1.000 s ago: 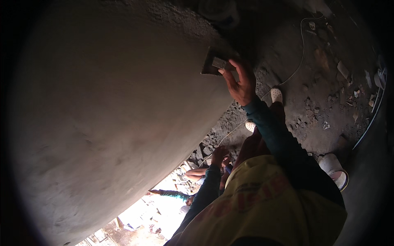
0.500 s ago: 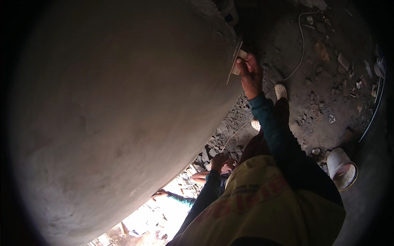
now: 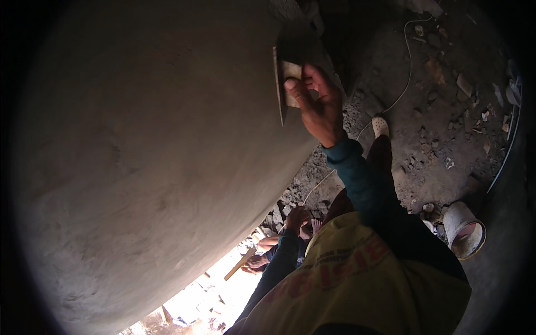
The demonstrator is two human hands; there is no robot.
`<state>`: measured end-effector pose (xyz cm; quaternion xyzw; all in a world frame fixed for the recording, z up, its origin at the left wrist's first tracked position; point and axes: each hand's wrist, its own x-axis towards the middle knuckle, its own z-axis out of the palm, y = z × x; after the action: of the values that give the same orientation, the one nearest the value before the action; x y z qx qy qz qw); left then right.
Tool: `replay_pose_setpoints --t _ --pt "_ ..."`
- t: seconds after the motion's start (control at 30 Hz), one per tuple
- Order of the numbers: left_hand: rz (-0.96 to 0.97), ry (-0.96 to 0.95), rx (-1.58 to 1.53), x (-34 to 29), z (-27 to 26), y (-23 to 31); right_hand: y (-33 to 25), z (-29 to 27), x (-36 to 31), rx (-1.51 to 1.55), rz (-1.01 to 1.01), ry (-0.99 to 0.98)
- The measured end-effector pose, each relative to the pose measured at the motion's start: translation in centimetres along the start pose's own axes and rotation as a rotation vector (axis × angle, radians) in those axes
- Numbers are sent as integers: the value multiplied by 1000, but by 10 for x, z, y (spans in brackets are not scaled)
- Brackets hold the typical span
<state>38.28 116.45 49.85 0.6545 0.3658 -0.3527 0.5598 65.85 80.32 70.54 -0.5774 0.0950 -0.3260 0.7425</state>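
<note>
My right hand [image 3: 319,106] is closed on the pale block handle of a plastering float [image 3: 291,84]. The float's thin flat plate stands edge-on to the view, against or very close to the smooth grey plastered wall [image 3: 162,151]. It is near the wall's upper right end, beside a rougher patch [image 3: 286,10]. My left hand [image 3: 296,218] hangs low beside the wall's lower edge, dark and small in view. Its fingers are mostly hidden, so I cannot make out anything in it.
Behind my left arm, another person's hand [image 3: 257,262] is by a flat wooden strip [image 3: 240,264] in bright light. Rubble [image 3: 315,181] lies along the wall's foot. A dirty white bucket [image 3: 464,230] lies tipped at right. A thin cable [image 3: 410,67] crosses the dirt floor near my shoe [image 3: 380,127].
My right hand has moved the float leftward, further onto the wall. The other person's outstretched arm has drawn back, and a wooden strip now shows by that person's hand.
</note>
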Motion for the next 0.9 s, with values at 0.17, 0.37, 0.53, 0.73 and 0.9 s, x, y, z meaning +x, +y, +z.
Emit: replay_pose_setpoints --t 0.17,0.37,0.53,0.73,0.9 --pt "-52 -26 -53 1 1 3 -52 23 -23 -146 -360 -138" --pt "43 -37 -25 6 9 15 -25 -43 -21 505 290 -220" --pt "9 -40 -28 14 0 4 59 -85 -6 364 303 -201" --pt "-90 52 -24 -5 17 2 103 -79 -34 354 390 -175" --pt "-68 -39 -217 -13 11 6 102 -55 -42 353 383 -24"
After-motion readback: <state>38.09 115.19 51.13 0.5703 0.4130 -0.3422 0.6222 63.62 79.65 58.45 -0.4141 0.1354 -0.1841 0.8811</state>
